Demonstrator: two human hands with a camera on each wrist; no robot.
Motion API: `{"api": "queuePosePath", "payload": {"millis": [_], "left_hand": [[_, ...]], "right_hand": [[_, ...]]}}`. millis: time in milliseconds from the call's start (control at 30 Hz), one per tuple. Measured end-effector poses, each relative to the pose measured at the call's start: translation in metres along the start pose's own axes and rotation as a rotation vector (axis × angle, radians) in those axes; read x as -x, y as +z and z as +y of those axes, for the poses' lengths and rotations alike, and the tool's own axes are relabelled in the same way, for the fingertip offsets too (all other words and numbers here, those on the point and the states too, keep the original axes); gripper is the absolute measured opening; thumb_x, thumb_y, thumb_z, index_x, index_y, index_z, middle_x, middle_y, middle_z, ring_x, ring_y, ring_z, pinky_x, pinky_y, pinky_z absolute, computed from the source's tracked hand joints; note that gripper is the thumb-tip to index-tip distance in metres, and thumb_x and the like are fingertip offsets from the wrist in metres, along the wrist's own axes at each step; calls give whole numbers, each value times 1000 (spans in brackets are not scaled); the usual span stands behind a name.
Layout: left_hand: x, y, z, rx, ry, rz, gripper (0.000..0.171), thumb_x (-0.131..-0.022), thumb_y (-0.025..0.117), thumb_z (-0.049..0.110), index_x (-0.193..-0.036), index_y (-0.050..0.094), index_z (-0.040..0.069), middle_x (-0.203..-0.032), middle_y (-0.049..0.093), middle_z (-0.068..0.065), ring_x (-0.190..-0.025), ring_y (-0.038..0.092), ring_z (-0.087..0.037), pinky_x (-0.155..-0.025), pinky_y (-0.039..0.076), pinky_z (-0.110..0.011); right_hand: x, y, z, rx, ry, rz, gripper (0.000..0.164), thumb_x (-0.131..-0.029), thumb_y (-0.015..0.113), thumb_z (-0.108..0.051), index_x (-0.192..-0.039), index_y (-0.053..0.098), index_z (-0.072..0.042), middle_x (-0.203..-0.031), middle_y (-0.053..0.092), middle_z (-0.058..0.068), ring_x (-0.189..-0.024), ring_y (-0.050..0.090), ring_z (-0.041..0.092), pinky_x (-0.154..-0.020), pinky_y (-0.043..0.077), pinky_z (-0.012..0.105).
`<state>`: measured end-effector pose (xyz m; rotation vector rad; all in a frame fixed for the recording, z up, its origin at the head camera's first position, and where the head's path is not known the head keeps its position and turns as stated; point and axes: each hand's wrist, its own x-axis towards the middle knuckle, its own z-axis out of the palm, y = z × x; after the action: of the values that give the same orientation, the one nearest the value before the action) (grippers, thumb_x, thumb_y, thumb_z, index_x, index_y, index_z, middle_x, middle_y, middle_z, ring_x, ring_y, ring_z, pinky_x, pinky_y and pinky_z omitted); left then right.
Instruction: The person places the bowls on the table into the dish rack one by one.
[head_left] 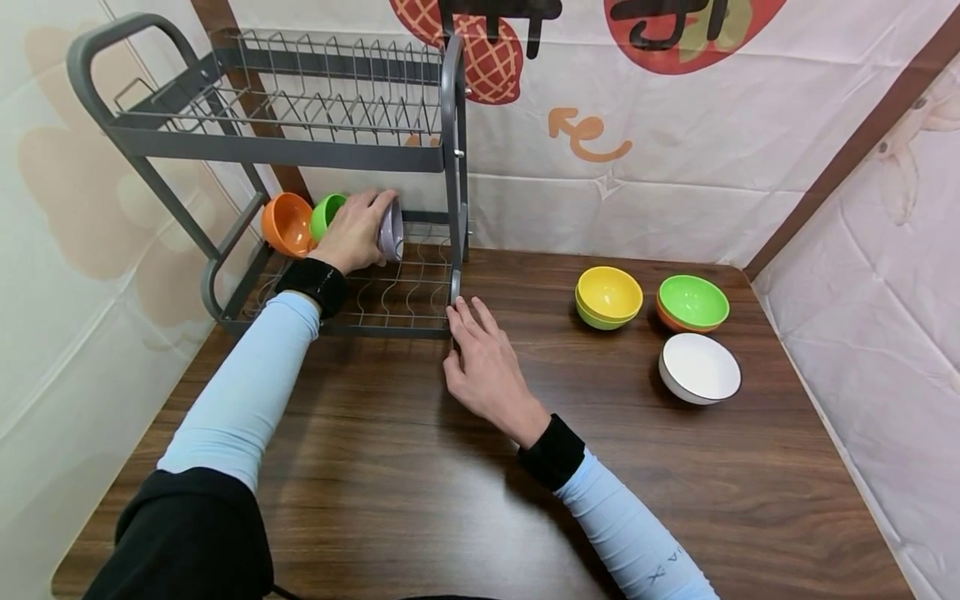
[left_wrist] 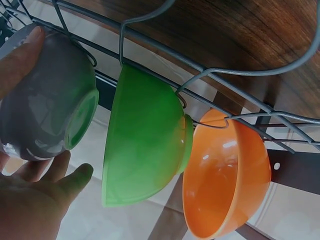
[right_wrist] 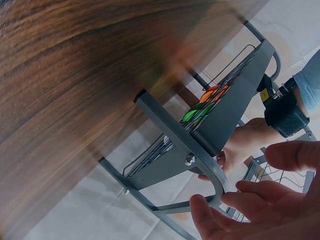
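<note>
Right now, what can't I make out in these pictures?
Head: much of the gray bowl, hidden by the left hand.
Left wrist: the gray bowl's inside, turned away; one side is cut off by the left edge.
Head: the inside of the lime bowl, covered by the yellow bowl.
Head: wall lettering, cut off by the top edge.
Right wrist: a reddish smear, too blurred.

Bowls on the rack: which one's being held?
The purple-grey bowl, at the row's right end in the head view. The left hand grips it; the green bowl and orange bowl aren't held.
</note>
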<state>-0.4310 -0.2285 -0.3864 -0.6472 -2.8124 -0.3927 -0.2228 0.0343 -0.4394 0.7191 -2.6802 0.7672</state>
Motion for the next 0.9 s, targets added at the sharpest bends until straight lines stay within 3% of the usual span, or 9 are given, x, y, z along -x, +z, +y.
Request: {"api": "queuePosePath", "payload": {"millis": [300, 500, 900], "left_hand": [[-2, 2, -4, 3, 0, -3, 118, -60, 98, -4, -159, 34, 4, -151, 42, -30, -137, 39, -54, -114, 34, -66], [-2, 3, -4, 15, -38, -24, 120, -62, 98, -3, -161, 31, 7, -155, 40, -29, -139, 38, -53, -105, 35, -71], [0, 2, 1, -12, -39, -38, 123, -64, 98, -4, -163, 27, 8, -158, 37, -27, -142, 36, -52, -102, 36, -69]], "right_hand": [[1, 0, 0, -22, 3, -4, 60, -102, 60, -11, -159, 43, -3, -168, 33, 11, -160, 16, 22, -113, 41, 57], [2, 1, -1, -13, 9, -27, 61, -103, 58, -13, -161, 41, -4, -169, 31, 11, -160, 12, 20, -115, 39, 55], [1, -2, -5, 20, 23, -55, 61, -104, 53, -19, -162, 38, -4, -170, 28, 12, -161, 9, 21, -116, 37, 53]]}}
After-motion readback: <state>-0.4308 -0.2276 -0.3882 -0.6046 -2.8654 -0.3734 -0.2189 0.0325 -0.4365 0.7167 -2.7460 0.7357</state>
